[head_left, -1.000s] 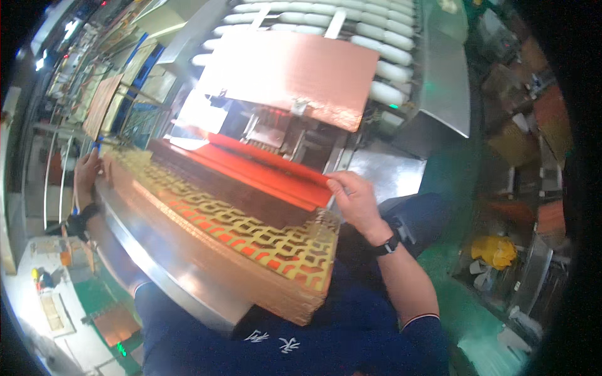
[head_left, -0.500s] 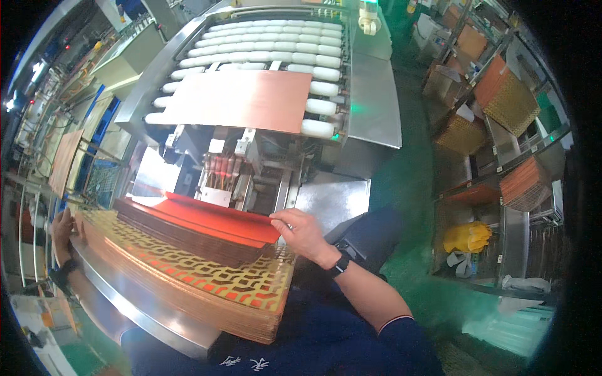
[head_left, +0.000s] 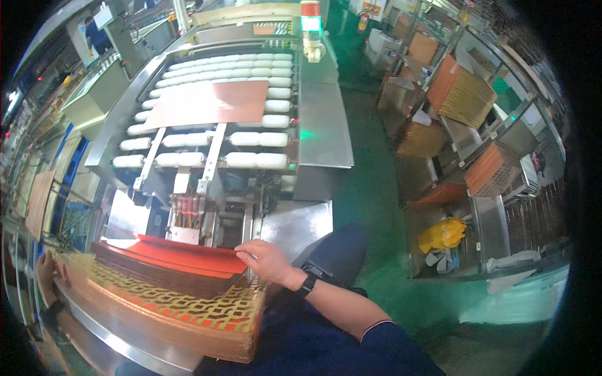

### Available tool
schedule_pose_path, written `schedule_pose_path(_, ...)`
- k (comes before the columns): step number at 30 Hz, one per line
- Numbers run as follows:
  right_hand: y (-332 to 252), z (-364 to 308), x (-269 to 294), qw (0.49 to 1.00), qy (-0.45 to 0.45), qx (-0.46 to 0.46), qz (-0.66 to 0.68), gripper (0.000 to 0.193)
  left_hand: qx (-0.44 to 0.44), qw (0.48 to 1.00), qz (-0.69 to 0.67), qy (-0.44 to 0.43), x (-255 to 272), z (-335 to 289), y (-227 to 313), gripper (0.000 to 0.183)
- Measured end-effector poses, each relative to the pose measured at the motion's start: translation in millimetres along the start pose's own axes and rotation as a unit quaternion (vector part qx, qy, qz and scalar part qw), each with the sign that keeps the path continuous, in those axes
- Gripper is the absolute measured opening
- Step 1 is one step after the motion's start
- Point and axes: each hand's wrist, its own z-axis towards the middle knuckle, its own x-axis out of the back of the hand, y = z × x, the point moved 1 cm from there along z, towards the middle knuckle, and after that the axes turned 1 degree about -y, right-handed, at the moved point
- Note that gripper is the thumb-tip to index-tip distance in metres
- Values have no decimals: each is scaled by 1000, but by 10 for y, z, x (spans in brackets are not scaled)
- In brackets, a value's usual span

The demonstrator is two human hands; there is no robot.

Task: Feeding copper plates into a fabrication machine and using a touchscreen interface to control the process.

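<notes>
At the right end of the upper pile, my right hand (head_left: pixel 266 260) pinches the corner of an orange-red sheet (head_left: pixel 194 257). Beneath that sheet lies a layer of dark brown sheets (head_left: pixel 169 276). They rest on a thick stack of copper-edged panels (head_left: pixel 157 326) whose top has a yellow honeycomb pattern. My left hand (head_left: pixel 45 279) is against the stack's left end, its fingers dim and partly hidden. Beyond the stack, a flat copper sheet (head_left: pixel 213 101) lies on the white rollers (head_left: pixel 257 158) of a machine.
A metal ledge (head_left: pixel 113 351) runs along the stack's near side. A signal light (head_left: pixel 310 25) stands at the machine's far right. On the right, a shelf rack holds panel stacks (head_left: pixel 461 94) and yellow gloves (head_left: pixel 442 234). Green floor (head_left: pixel 370 169) lies between machine and rack.
The copper sheet has travelled farther away along the rollers, uncovering the nearest ones. My view has shifted to the right and up. Both hands keep their places at the stack.
</notes>
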Motion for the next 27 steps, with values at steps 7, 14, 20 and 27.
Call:
schedule_pose_path(7, 1, -4, 8, 1000, -25, -17, -1, 24, -36, 999, -13, 20, -10, 185, -369, 41)
schedule_pose_path(14, -16, 0, -9, 1000, -16, 3, 3, 23, -43, 999, -4, 23, -51, 162, -403, 42)
schedule_pose_path(20, 58, -5, -52, 1000, -13, -4, 7, 22, -42, 999, 1, 20, -75, 148, -426, 42)
schedule_pose_path(27, 139, -7, -111, 1000, -3, 9, 9, 23, -40, 999, 8, 11, 14, 113, -290, 42)
